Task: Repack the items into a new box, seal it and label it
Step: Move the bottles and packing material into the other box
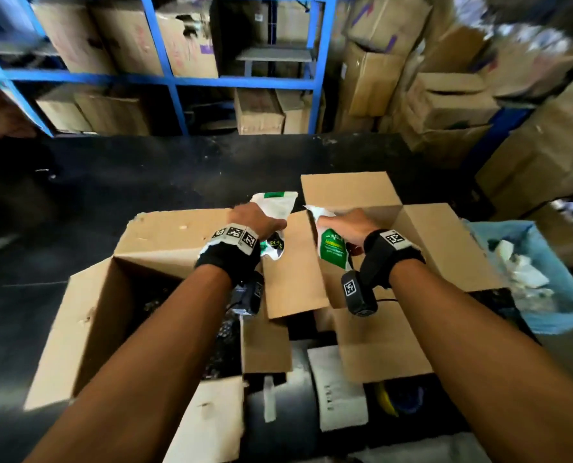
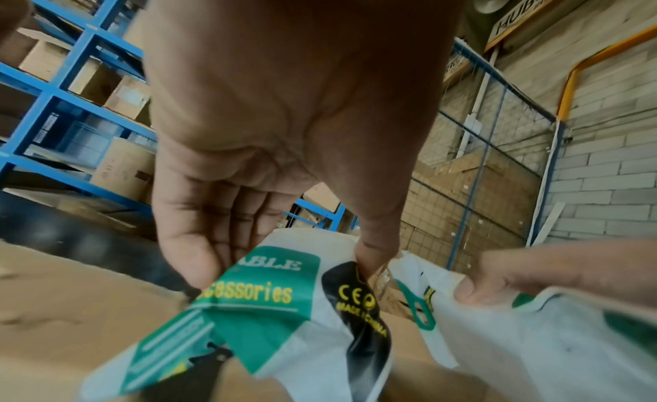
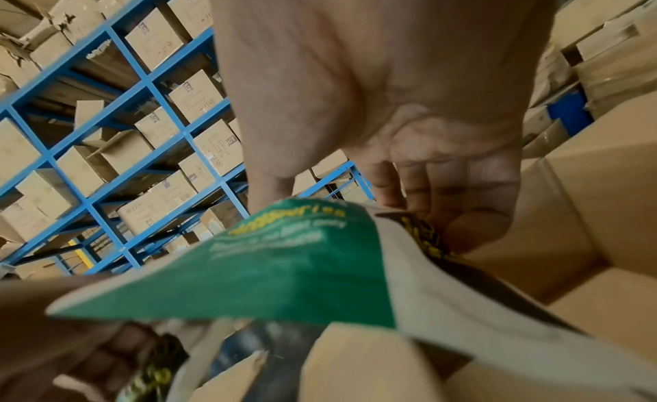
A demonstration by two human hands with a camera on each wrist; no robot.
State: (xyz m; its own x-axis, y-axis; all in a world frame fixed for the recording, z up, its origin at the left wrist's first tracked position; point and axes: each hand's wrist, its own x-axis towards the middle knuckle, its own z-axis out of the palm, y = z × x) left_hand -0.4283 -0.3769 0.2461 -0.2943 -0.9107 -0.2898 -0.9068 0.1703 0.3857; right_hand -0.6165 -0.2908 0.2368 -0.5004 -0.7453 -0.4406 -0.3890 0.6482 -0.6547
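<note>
Two open cardboard boxes stand side by side on a black table [image 1: 145, 182]: a worn left box [image 1: 88, 315] and a right box [image 1: 445, 248]. My left hand [image 1: 261, 220] pinches a white and green packet [image 1: 276, 203] [image 2: 270, 304] between thumb and fingers, above the gap between the boxes. My right hand [image 1: 352, 225] grips a second white and green packet [image 1: 332, 245] [image 3: 284, 270] over the right box's inner left flap [image 1: 292, 262]. In the right wrist view the right box's inside [image 3: 586, 239] lies just beyond the fingers.
Blue racking [image 1: 171, 78] full of cartons stands behind the table, with stacked cartons [image 1: 445, 105] at the right. A bin lined with a blue bag [image 1: 545, 295] holding white scraps sits to the right. A white label sheet [image 1: 338, 389] lies near the front edge.
</note>
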